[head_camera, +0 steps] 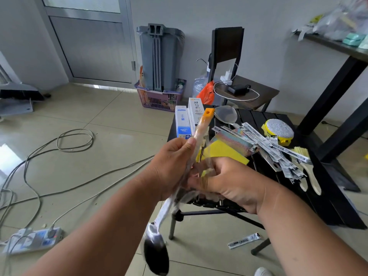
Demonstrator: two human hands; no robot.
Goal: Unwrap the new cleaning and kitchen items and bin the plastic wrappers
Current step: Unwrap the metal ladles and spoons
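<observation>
wrapped spoon (pixel 196 136): long axis diagonal, orange handle up-away, bowl down-near. left hand (pixel 173 166) pinches shaft mid-length; right hand (pixel 231 182) just beside, fingers curled, gripping plastic wrapper (pixel 201 172).

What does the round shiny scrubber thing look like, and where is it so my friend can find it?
Look at the small black folding table in front of the person's hands. Near its far right corner, beyond the heap of long barcode-labelled packets, sits the scrubber. It is the only round thing there: a silvery, glittery dome on a bright yellow plastic base.
</observation>
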